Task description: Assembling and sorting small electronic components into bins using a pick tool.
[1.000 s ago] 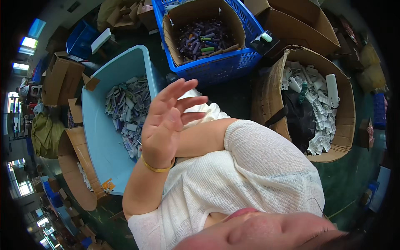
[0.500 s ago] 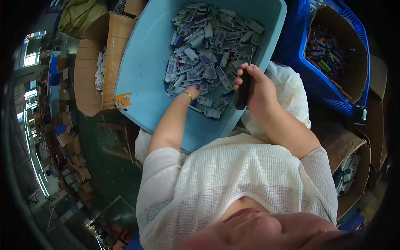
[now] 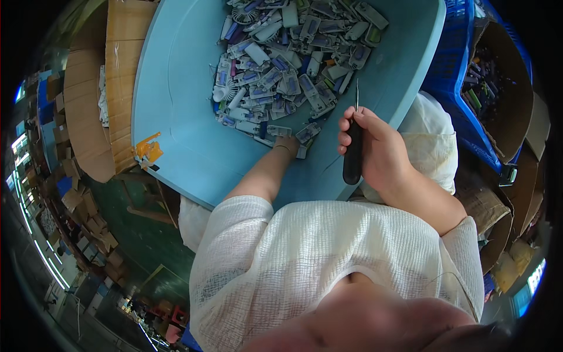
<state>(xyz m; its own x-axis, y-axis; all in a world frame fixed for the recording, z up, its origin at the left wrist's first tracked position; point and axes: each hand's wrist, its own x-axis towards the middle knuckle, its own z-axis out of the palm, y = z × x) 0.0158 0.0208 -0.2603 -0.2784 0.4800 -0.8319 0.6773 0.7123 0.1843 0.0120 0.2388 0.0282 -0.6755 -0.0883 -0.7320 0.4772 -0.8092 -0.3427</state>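
Observation:
A light blue plastic tub [image 3: 176,111] holds a heap of small plastic device housings [image 3: 272,76], pale grey and white with purple-blue parts inside. Down in the tub, at the near edge of the heap, my left hand [image 3: 287,144] touches or lies right beside a housing; its fingers are mostly hidden. My right hand [image 3: 381,146] is closed around the black handle of a screwdriver [image 3: 353,154], whose thin metal shaft points up and away. It is held over the tub's right side, apart from the heap.
Cardboard boxes [image 3: 126,88] stand to the left of the tub. On the right are a white sack [image 3: 431,141], a blue crate [image 3: 440,76] with a carton [image 3: 516,64] of dark parts, and another carton [image 3: 489,217]. A wooden stool [image 3: 143,214] stands on the green floor.
My view has shifted, so the tub looks larger and further left. My left hand has moved right along the heap's near edge. The screwdriver stays in my right hand, now more upright.

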